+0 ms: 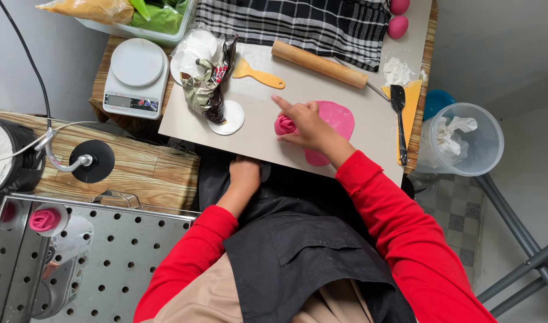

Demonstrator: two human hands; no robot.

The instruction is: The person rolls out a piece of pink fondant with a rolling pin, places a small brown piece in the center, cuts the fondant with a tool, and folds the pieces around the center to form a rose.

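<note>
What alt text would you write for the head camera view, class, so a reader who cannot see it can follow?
Seen from above, a person's right hand presses a rolled pink dough piece beside a flat pink dough sheet on a beige board. The left hand rests at the board's near edge; a rolling pin lies beyond.

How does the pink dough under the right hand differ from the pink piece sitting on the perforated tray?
The rolled dough lies on the board beside a flat pink sheet, with the right hand on it; the rose-shaped piece rests alone on a white disc on the perforated tray, untouched and looking finished. Both are pink spirals.
</note>
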